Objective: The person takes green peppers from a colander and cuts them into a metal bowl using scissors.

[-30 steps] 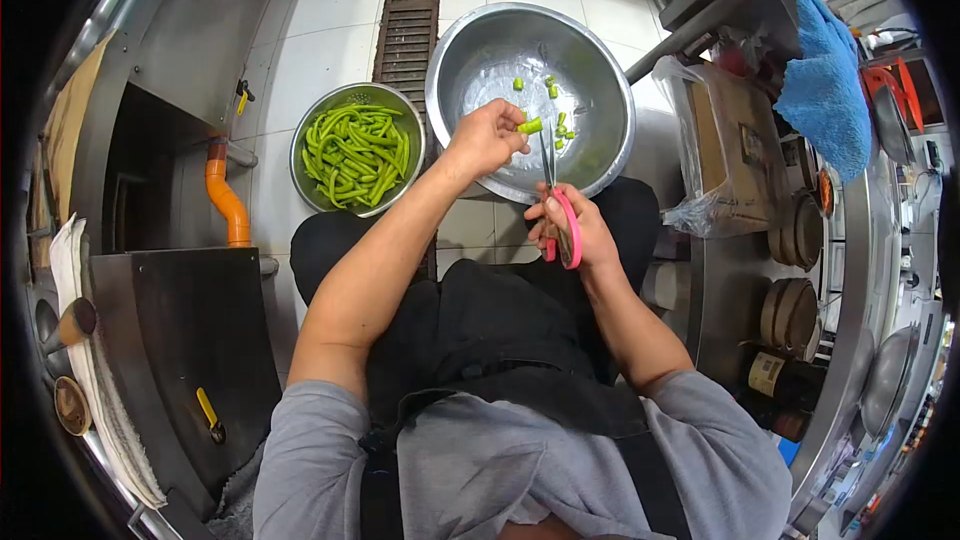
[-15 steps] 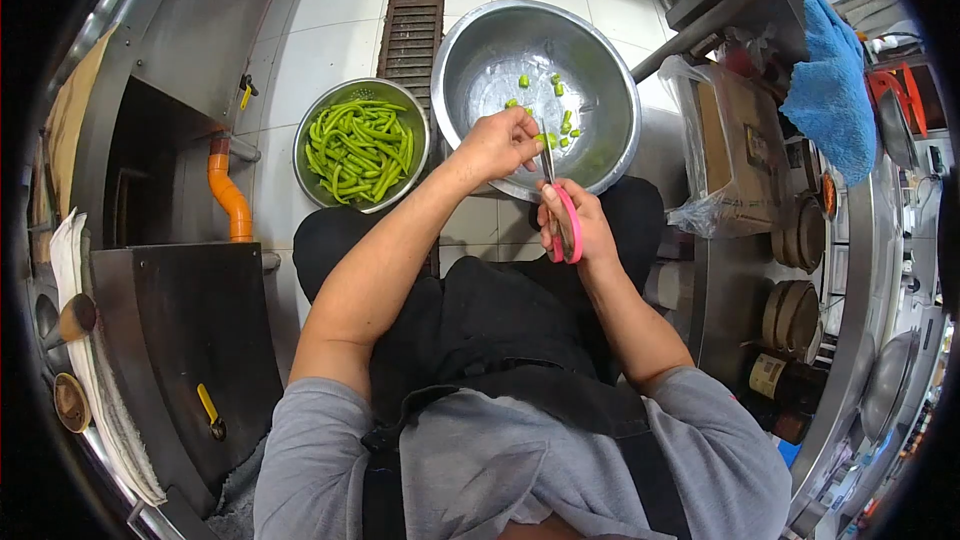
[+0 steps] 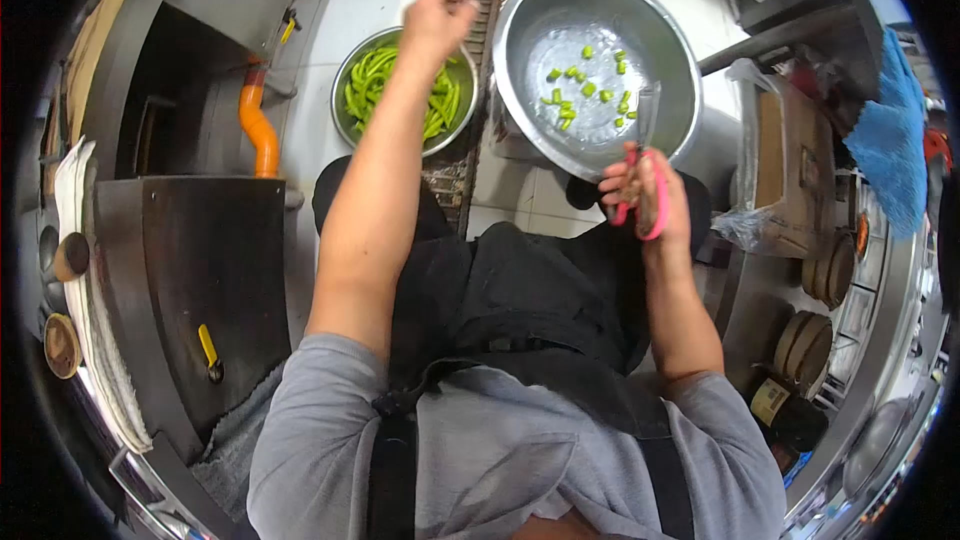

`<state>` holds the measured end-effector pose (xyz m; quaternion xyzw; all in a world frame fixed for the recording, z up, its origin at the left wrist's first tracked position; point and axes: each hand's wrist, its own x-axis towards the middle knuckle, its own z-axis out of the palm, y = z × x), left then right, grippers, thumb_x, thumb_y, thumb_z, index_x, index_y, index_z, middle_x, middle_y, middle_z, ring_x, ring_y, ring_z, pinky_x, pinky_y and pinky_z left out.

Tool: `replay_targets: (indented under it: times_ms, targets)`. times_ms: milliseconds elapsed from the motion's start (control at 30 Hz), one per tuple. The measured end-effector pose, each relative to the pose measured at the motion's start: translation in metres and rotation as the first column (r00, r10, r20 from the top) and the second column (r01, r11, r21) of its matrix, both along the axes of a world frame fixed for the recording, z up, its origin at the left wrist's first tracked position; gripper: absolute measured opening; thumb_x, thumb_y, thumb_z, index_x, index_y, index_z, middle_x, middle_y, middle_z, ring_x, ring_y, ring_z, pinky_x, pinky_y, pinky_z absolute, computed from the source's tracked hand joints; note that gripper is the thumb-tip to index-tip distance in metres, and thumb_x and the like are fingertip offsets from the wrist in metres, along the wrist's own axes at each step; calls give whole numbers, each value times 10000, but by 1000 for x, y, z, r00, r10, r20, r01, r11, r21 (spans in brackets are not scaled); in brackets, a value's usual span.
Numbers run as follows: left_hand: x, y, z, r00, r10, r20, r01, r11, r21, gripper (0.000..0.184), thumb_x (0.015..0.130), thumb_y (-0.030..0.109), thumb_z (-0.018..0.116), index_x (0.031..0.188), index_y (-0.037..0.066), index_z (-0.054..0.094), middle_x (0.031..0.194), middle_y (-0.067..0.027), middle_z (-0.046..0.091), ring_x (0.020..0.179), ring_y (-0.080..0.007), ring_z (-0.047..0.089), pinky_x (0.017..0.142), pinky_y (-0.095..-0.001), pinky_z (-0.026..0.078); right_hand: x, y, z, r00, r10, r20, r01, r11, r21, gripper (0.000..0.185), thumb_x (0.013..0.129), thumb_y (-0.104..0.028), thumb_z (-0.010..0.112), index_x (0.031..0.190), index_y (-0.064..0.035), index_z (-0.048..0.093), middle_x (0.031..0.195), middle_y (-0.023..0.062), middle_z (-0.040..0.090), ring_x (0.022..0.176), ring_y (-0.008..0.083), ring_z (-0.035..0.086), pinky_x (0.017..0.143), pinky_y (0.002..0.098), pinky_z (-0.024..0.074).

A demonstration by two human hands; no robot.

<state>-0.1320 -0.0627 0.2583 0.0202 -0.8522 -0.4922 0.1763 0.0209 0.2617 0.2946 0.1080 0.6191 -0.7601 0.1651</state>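
My right hand (image 3: pixel 655 205) holds scissors (image 3: pixel 652 198) with pink handles, their blades pointing away over the near rim of a large metal basin (image 3: pixel 530 105). Cut green pepper pieces (image 3: pixel 588 90) lie scattered on the basin's bottom. My left hand (image 3: pixel 438 22) is raised at the far side of a smaller metal bowl (image 3: pixel 468 132), its fingers bent and blurred by motion. Whether anything is between those fingers I cannot make out. Long green peppers (image 3: pixel 442 105) fill the smaller bowl, partly hidden behind my left forearm.
A floor drain grate (image 3: pixel 474 0) runs between the two vessels. On the left are steel cabinets and an orange pipe (image 3: pixel 258 125). To the right stand a plastic-wrapped cardboard box (image 3: pixel 800 155), a hanging blue cloth (image 3: pixel 890 145) and shelving.
My left hand has left the scissors and moved left and away, past the pepper bowl. The right hand with the scissors has drawn back from the basin's middle. More cut pieces show in the basin.
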Motion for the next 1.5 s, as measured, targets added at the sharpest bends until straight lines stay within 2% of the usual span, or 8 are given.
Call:
replay_targets:
  times_ms: [200,400,467,567,667,1067,1433,1500]
  targets:
    - [-3,-77,-80,916,283,285,-220,948,-231,317,735,231,640,1024,107,679,953,-123,697,930,-280,659,855,-359,502,-29,14,7,992,-33,-125,46,993,107,488,959,-378,507,1215,37,490,863,139,626,679,200,634,584,289,532]
    - [30,-100,-233,411,372,832,196,855,-480,346,756,214,606,1035,28,690,1135,-194,635,1061,-328,617,904,-390,489,-51,27,-9,976,-65,-209,90,990,113,583,918,-440,561,1227,49,486,861,130,632,659,184,633,544,264,516]
    - [49,-86,-245,380,293,877,389,810,-439,356,749,215,616,1034,14,684,1141,-197,632,1059,-341,614,910,-380,486,-55,25,-12,972,-86,-217,106,991,78,638,895,-480,579,1229,55,480,852,138,631,623,183,622,522,269,502]
    - [59,-70,-288,454,326,829,309,815,-490,316,760,199,578,1000,26,687,1075,-211,654,1016,-352,627,884,-410,495,-59,29,-19,978,-73,-197,79,997,23,697,873,-524,587,1240,56,467,851,145,629,630,186,621,515,274,490]
    - [56,-39,-267,456,380,805,94,879,-467,365,776,178,578,1109,41,633,1124,-220,630,1048,-364,608,896,-440,487,-64,33,-26,982,-58,-181,56,998,-13,748,857,-552,594,1257,62,445,861,148,628,637,195,618,518,271,479]
    - [32,-45,-325,351,414,840,107,873,-475,376,836,233,543,1195,122,575,1125,-217,625,1073,-365,597,890,-458,488,-71,30,-24,990,-41,-132,47,998,39,846,794,-605,632,1274,63,432,829,151,623,606,200,604,492,271,468]
    - [49,-52,-244,596,340,727,15,901,-433,490,718,251,675,1183,109,617,1149,-190,629,1042,-351,607,871,-406,490,-58,29,-15,984,-71,-163,56,994,-99,740,798,-534,681,1225,40,493,827,122,638,626,163,619,512,241,461]
    - [51,-49,-209,615,346,708,-275,936,-219,466,790,224,651,1207,32,571,1113,-176,639,982,-328,626,803,-412,509,-53,27,-11,989,-106,-106,86,981,-175,617,842,-415,677,1211,47,499,830,129,643,606,161,620,490,244,465]
